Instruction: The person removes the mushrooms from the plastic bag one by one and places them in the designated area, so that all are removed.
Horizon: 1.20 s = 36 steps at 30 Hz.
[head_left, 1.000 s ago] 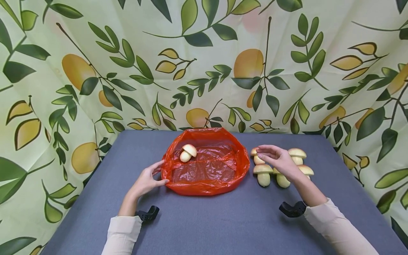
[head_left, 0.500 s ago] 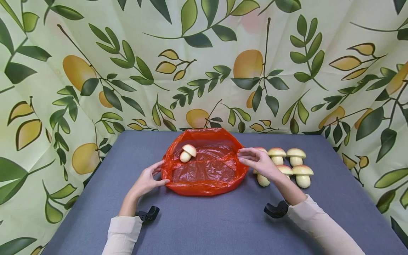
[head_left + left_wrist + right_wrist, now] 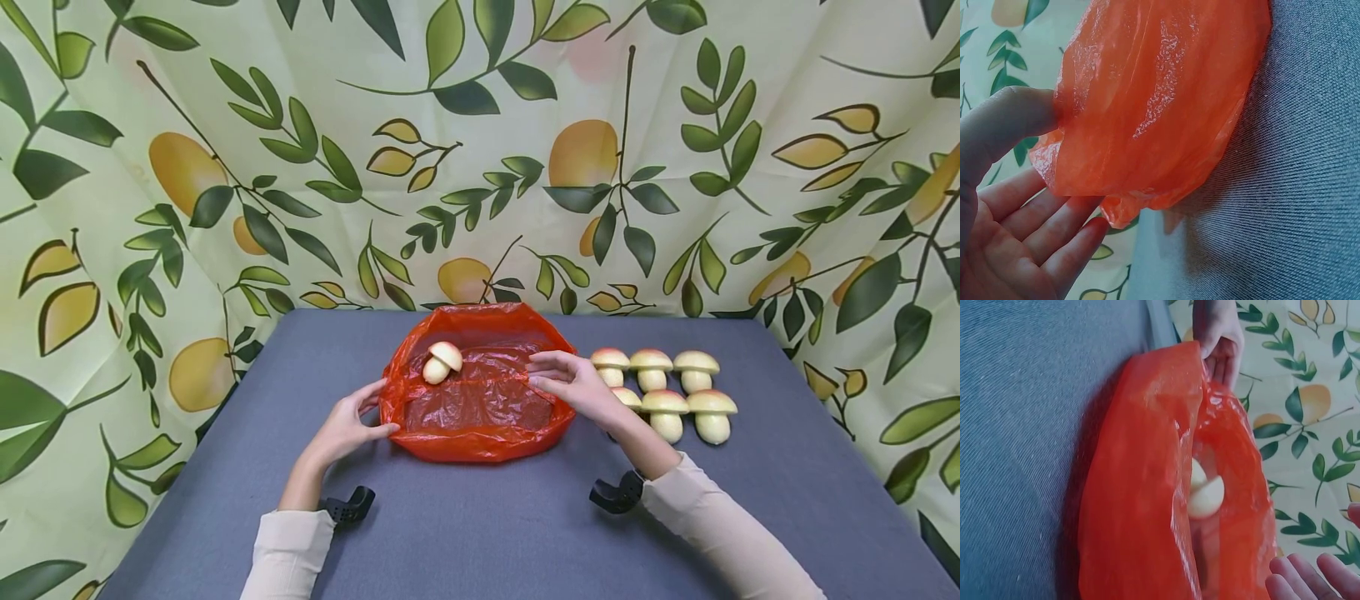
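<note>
A red plastic bag (image 3: 480, 442) lies on the table with its mouth spread wide. Inside it, towards the back left, rests one tilted mushroom (image 3: 442, 362) with a cream stem and a pale, red-tinged cap; part of it also shows in the right wrist view. My left hand (image 3: 348, 425) holds the bag's left edge, thumb at the front and fingers further back. Over the right part of the bag's mouth hovers my right hand (image 3: 573, 385), fingers extended; I see nothing in it. In the right wrist view, its fingertips appear near the bag's rim.
To the right of the bag stand several similar mushrooms (image 3: 666, 403) in two rows, some partly hidden by my right forearm. The table wears a blue-grey cloth (image 3: 480, 533). A leaf-and-fruit patterned curtain (image 3: 480, 125) rises behind it and at both sides.
My right hand has moved left from above the mushrooms to over the bag's right side, uncovering more of the mushrooms. My left hand and the mushroom in the bag keep their places.
</note>
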### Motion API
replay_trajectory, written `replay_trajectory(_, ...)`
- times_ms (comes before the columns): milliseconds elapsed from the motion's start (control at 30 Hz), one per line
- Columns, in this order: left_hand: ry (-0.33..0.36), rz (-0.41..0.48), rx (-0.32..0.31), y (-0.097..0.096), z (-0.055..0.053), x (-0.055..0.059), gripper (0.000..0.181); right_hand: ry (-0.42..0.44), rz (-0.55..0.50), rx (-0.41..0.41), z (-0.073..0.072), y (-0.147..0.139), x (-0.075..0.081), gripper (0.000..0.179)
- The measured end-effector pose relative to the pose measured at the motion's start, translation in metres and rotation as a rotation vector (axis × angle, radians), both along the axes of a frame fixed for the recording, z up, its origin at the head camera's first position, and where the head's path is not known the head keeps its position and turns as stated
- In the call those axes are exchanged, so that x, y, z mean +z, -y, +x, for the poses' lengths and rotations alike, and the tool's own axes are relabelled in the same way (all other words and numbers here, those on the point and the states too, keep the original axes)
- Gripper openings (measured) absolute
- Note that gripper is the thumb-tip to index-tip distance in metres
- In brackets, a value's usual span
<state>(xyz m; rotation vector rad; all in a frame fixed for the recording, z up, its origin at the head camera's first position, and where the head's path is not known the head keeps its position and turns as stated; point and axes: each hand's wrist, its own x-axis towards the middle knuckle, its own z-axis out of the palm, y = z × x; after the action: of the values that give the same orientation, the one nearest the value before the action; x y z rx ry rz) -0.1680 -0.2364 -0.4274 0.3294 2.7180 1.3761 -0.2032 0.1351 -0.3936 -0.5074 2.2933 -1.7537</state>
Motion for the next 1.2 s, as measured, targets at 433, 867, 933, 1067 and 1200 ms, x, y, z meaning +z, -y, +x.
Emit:
replay_trajectory(433,0.012,0.007,0.002,-0.001,0.000,0.000,0.075,-0.018,-0.011,0.001,-0.005,0.036,-0.011,0.040)
replay_trajectory(867,-0.058,0.022,-0.017,0.001,0.002,-0.003,0.079,0.058,0.006,-0.078,-0.010,0.073,-0.025,0.044)
replay_trajectory(933,-0.055,0.021,-0.014,0.001,0.002,-0.003,0.080,0.063,0.002,-0.089,-0.012,0.078,-0.027,0.045)
replay_trajectory(1067,-0.058,0.018,-0.016,0.000,0.002,-0.002,0.079,0.076,-0.014,-0.120,-0.015,0.088,-0.029,0.046)
replay_trajectory(1200,-0.046,0.011,-0.012,0.000,0.002,-0.002,0.076,0.089,0.005,-0.150,-0.019,0.098,-0.030,0.048)
